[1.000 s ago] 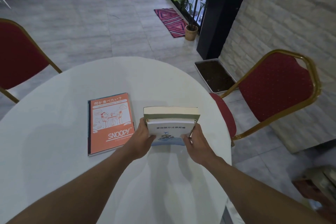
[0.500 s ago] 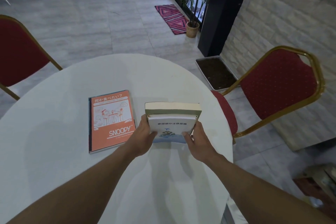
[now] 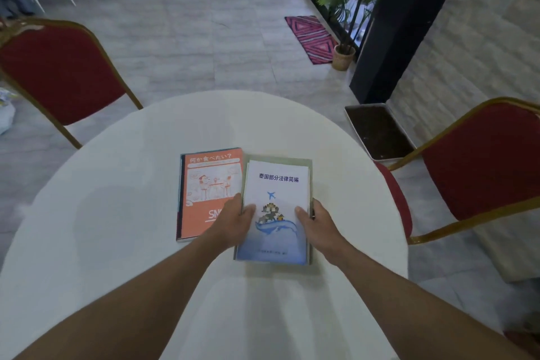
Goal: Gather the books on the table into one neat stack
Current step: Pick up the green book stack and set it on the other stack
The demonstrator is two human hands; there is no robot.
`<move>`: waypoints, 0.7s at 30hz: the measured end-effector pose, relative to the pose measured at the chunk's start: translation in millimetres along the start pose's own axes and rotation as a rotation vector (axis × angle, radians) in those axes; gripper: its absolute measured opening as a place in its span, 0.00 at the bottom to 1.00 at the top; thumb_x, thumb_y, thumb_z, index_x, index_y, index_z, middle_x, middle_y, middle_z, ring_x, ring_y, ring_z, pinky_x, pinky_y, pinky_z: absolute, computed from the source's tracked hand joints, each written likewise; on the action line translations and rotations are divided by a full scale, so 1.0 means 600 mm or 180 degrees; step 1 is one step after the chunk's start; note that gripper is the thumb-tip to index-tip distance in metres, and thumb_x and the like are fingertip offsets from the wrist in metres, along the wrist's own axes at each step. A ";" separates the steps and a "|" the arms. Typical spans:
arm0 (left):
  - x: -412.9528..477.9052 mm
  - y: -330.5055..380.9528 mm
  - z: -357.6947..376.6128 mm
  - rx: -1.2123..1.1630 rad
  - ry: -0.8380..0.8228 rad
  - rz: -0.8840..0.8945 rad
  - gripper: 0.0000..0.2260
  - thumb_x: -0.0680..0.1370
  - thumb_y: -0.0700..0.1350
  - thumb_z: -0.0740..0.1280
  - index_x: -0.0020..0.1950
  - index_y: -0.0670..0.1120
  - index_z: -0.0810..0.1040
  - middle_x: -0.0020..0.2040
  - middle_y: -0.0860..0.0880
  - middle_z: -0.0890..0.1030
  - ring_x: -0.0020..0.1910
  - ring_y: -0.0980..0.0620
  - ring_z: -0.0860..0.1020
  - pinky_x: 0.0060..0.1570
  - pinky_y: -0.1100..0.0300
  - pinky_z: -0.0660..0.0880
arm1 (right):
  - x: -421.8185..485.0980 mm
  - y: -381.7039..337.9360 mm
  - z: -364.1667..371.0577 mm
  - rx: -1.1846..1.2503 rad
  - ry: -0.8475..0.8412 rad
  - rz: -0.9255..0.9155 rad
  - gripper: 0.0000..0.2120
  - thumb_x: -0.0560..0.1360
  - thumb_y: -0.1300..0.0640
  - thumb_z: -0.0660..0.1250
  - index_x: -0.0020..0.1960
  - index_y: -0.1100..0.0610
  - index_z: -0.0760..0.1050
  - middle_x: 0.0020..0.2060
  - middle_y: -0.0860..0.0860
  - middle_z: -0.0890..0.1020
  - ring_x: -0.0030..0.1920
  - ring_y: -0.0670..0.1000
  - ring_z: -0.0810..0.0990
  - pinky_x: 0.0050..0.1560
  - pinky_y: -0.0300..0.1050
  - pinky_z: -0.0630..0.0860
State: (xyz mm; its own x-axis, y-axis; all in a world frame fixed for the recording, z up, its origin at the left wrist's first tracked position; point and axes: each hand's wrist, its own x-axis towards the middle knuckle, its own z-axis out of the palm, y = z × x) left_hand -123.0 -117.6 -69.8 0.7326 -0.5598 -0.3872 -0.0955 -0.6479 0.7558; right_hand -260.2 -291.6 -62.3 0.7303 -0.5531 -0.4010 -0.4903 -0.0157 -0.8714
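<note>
A white-and-blue booklet (image 3: 276, 184) with a plane and whale drawing lies flat on a larger green book (image 3: 310, 172), whose edges show around it. This pair rests on the round white table (image 3: 117, 213), its left edge touching or slightly overlapping an orange Snoopy book (image 3: 204, 184). My left hand (image 3: 233, 221) grips the pair's left edge, thumb on the booklet, and covers part of the orange cover. On the right edge my right hand (image 3: 317, 221) holds the pair the same way.
A red chair with a gold frame (image 3: 61, 73) stands at the far left of the table, another red chair (image 3: 482, 161) at the right. On the floor beyond are a soil-filled tray (image 3: 377, 131), a potted plant (image 3: 344, 57) and a patterned rug (image 3: 312, 38).
The green book and booklet, held tilted up on edge before, now lie flat on the table, closer to the orange book. Both hands stayed on their sides. The view shifted.
</note>
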 end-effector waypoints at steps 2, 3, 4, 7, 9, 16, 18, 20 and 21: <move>0.023 -0.056 -0.013 -0.0052 0.0202 -0.0186 0.23 0.73 0.64 0.53 0.56 0.49 0.72 0.57 0.45 0.79 0.54 0.45 0.80 0.54 0.43 0.79 | 0.013 -0.017 0.041 0.0013 -0.0069 0.0034 0.10 0.81 0.53 0.62 0.60 0.54 0.74 0.57 0.51 0.82 0.56 0.52 0.82 0.61 0.56 0.78; 0.035 -0.082 -0.021 -0.0102 0.0295 -0.0258 0.24 0.72 0.65 0.52 0.57 0.49 0.71 0.58 0.45 0.78 0.54 0.45 0.80 0.55 0.43 0.79 | 0.021 -0.025 0.063 -0.0001 -0.0103 0.0042 0.10 0.81 0.52 0.62 0.60 0.54 0.74 0.57 0.51 0.83 0.56 0.52 0.82 0.61 0.57 0.78; 0.035 -0.090 -0.034 -0.0150 0.0397 -0.0304 0.25 0.72 0.65 0.51 0.59 0.49 0.71 0.58 0.45 0.78 0.55 0.45 0.80 0.56 0.43 0.78 | 0.030 -0.035 0.083 -0.0036 -0.0143 0.0038 0.11 0.80 0.51 0.62 0.59 0.54 0.74 0.56 0.52 0.83 0.56 0.53 0.82 0.61 0.58 0.78; 0.053 -0.116 -0.072 -0.0294 0.0726 -0.0457 0.26 0.73 0.63 0.51 0.60 0.46 0.71 0.58 0.42 0.78 0.56 0.43 0.78 0.58 0.42 0.77 | 0.065 -0.059 0.143 -0.0163 -0.0208 -0.0004 0.14 0.77 0.48 0.62 0.59 0.55 0.75 0.56 0.52 0.83 0.55 0.53 0.82 0.60 0.59 0.78; 0.064 -0.119 -0.100 -0.0344 0.0901 -0.0642 0.26 0.73 0.58 0.52 0.58 0.40 0.72 0.56 0.38 0.77 0.55 0.39 0.78 0.58 0.42 0.76 | 0.087 -0.078 0.179 -0.0217 -0.0234 -0.0020 0.15 0.78 0.49 0.62 0.60 0.57 0.75 0.57 0.54 0.82 0.56 0.55 0.82 0.60 0.58 0.78; 0.086 -0.102 -0.155 -0.0263 0.0964 -0.1009 0.18 0.81 0.47 0.55 0.63 0.35 0.70 0.64 0.33 0.70 0.63 0.34 0.72 0.65 0.43 0.70 | 0.160 -0.083 0.256 -0.0532 -0.0130 0.0184 0.30 0.69 0.35 0.60 0.60 0.57 0.75 0.61 0.58 0.77 0.60 0.57 0.78 0.64 0.58 0.75; 0.089 -0.105 -0.150 0.0004 0.0878 -0.1081 0.19 0.82 0.47 0.56 0.67 0.35 0.69 0.71 0.36 0.65 0.69 0.36 0.65 0.69 0.48 0.63 | 0.165 -0.081 0.261 -0.0786 -0.0056 0.0246 0.27 0.74 0.38 0.61 0.58 0.60 0.75 0.64 0.58 0.73 0.64 0.58 0.73 0.68 0.56 0.70; 0.086 -0.111 -0.141 0.0211 0.0815 -0.1096 0.21 0.82 0.49 0.57 0.70 0.36 0.67 0.75 0.39 0.62 0.72 0.38 0.62 0.70 0.47 0.61 | 0.164 -0.076 0.258 -0.1160 0.0074 0.0168 0.21 0.79 0.45 0.62 0.60 0.62 0.74 0.66 0.58 0.69 0.67 0.58 0.68 0.69 0.53 0.66; 0.086 -0.120 -0.135 0.0197 0.0807 -0.1014 0.22 0.82 0.50 0.57 0.70 0.37 0.66 0.74 0.39 0.63 0.72 0.38 0.63 0.70 0.46 0.63 | 0.168 -0.068 0.257 -0.1335 0.0132 0.0099 0.21 0.79 0.45 0.61 0.62 0.61 0.74 0.68 0.57 0.68 0.68 0.59 0.67 0.69 0.53 0.65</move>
State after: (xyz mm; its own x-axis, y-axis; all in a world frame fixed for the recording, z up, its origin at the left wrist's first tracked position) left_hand -23.4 -58.0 -101.3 0.8741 -0.1861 -0.4486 0.1283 -0.8024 0.5829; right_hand -93.1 -218.0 -110.8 0.6964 -0.5917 -0.4061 -0.6693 -0.3314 -0.6650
